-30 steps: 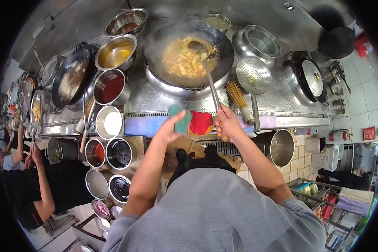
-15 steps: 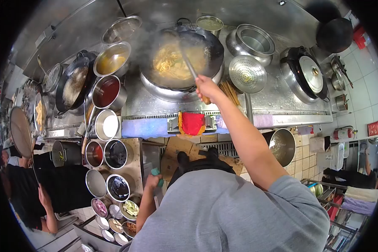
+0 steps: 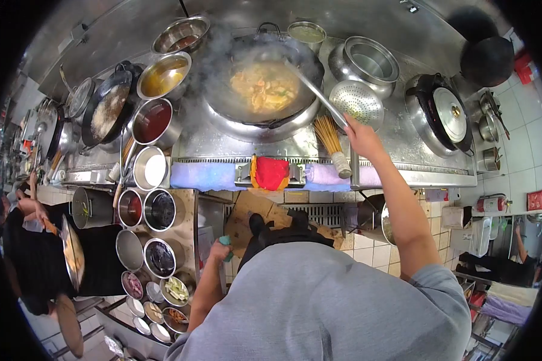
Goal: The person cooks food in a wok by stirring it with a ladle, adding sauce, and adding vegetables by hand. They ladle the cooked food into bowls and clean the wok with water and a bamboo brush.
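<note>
My right hand [image 3: 364, 141] is closed around a long-handled wok utensil [image 3: 319, 93], its shaft slanting into a large wok [image 3: 223, 105]. Steam and the wok's depth hide the utensil's head. Inside the wok, mixed food in yellowish-brown liquid [image 3: 265, 87] is steaming. Just behind that hand lies a perforated strainer [image 3: 367, 107]. A bamboo wok brush [image 3: 328, 135] stands left of the hand. Down at my left side, my left hand [image 3: 218, 251] is closed on a green cloth [image 3: 226, 240], beside the side counter.
Steel bowls of sauces [image 3: 152, 122] and cut ingredients [image 3: 176, 290] line my left. A second wok [image 3: 108, 111] is further left, near a co-worker in black [image 3: 99, 259] holding a food-laden pan [image 3: 73, 253]. A lidded pot [image 3: 450, 111] is at right. Red cloth [image 3: 271, 172] hangs at the stove edge.
My right hand has moved right and slightly nearer me, so the utensil slants more. The wok food has shifted. At left, the co-worker's pan of food has come into view. My left hand keeps the cloth.
</note>
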Motion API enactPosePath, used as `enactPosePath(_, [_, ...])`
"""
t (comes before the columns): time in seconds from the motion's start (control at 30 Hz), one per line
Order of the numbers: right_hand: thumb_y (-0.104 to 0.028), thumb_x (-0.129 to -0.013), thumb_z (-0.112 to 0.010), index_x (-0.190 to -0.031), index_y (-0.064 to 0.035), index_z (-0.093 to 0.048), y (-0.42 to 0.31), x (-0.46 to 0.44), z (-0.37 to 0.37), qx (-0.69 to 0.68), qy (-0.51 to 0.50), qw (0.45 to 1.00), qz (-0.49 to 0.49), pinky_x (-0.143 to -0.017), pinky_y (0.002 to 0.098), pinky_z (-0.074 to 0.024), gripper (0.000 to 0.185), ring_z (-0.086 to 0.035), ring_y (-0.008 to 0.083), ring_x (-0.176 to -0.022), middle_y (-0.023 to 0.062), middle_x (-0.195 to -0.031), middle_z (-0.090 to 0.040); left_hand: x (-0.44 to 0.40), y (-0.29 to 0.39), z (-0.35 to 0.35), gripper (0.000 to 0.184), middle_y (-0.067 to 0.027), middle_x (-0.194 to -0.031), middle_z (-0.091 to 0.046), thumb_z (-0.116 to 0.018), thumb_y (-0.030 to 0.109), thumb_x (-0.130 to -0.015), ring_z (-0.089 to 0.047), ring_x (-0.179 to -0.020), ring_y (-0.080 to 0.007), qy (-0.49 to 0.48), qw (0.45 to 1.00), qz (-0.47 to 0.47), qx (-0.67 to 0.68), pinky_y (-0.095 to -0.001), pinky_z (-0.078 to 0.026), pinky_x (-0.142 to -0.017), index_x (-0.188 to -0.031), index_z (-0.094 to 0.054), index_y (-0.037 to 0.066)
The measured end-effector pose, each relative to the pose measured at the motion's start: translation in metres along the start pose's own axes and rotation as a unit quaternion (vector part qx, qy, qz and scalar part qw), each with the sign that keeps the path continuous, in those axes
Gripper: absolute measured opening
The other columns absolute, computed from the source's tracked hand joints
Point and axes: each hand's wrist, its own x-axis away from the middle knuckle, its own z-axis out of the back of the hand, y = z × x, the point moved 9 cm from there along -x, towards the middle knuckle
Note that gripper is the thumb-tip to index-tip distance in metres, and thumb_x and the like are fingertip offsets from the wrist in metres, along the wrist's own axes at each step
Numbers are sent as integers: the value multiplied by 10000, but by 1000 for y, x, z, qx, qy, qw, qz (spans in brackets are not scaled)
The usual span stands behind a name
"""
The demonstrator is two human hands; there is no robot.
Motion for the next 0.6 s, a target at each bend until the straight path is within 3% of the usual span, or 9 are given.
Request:
enactPosePath(0.07, [-263,-938,-441,-1317,-147,-454,-2,-30,-8,-76,71,993,-54,-818,461,-476,396,-602,401,-917,212,-1051,-622,-15,14,-4,620,-210,-1125,-606,-672,316,-645,-610,-1002,-311,15,979,-54,-197,-358,-473,-858,-1144,-538,-27])
enactPosePath(0.13, [-278,-952,-412,-1187,-80,-536,-11,-52,-27,-74,241,967,24,-649,474,-491,332,-640,356,-716,213,-822,-651,3,42,-3,599,-221,-1125,-601,-655,350,-650,-599,-1018,-323,11,981,-53,-188,-361,-467,-868,-1107,-565,-26])
enactPosePath(0.17, [-285,-961,-416,-1242,-86,-500,-13,-57,-48,-220,115,966,-75,-546,409,-476,355,-599,278,-597,153,-725,-615,10,53,-3,585,-231,-1126,-596,-638,384,-655,-588,-1035,-335,7,983,-54,-178,-363,-460,-879,-1069,-592,-26])
enactPosePath(0.2, [-293,-970,-419,-1297,-92,-464,-30,-50,-74,-355,-17,919,-170,-443,343,-461,387,-559,200,-478,94,-628,-580,8,57,-3,585,-231,-1126,-596,-638,384,-655,-588,-1035,-335,6,982,-54,-178,-363,-460,-879,-1069,-592,-26])
enactPosePath(0.27, [-316,-978,-412,-1305,-102,-457,-57,-36,-110,-416,-52,886,-200,-347,265,-362,394,-424,90,-393,8,-542,-454,1,54,-14,571,-239,-1116,-596,-620,427,-657,-577,-1051,-341,-46,985,-46,-161,-369,-454,-888,-1002,-626,-28])
enactPosePath(0.4, [-304,-972,-425,-1329,-123,-440,-96,13,-94,-445,-87,874,-175,-350,280,-369,400,-434,98,-398,14,-558,-471,10,57,-16,618,-245,-1107,-602,-642,406,-653,-572,-1070,-339,-62,989,-15,-133,-370,-446,-898,-1076,-592,-42])
enactPosePath(0.5, [-293,-971,-426,-1331,-103,-441,-78,32,-48,-332,-97,929,-128,-341,270,-348,408,-398,77,-387,6,-560,-457,-18,25,-10,676,-252,-1134,-591,-659,383,-649,-567,-1085,-339,-1,997,-45,-67,-362,-445,-909,-1137,-541,-69])
enactPosePath(0.57, [-267,-958,-437,-1340,-85,-425,-70,42,-21,-363,-122,909,-164,-436,346,-444,423,-535,197,-463,81,-634,-563,-21,18,-1,716,-259,-1159,-576,-671,368,-645,-558,-1105,-335,56,991,-58,-110,-356,-447,-917,-1170,-501,-89])
enactPosePath(0.6, [-267,-958,-437,-1340,-85,-425,-65,32,-31,-359,-127,910,-164,-436,346,-444,423,-535,197,-463,81,-634,-563,-20,14,-1,716,-259,-1159,-576,-671,368,-645,-558,-1105,-335,53,991,-55,-107,-356,-447,-917,-1170,-501,-89])
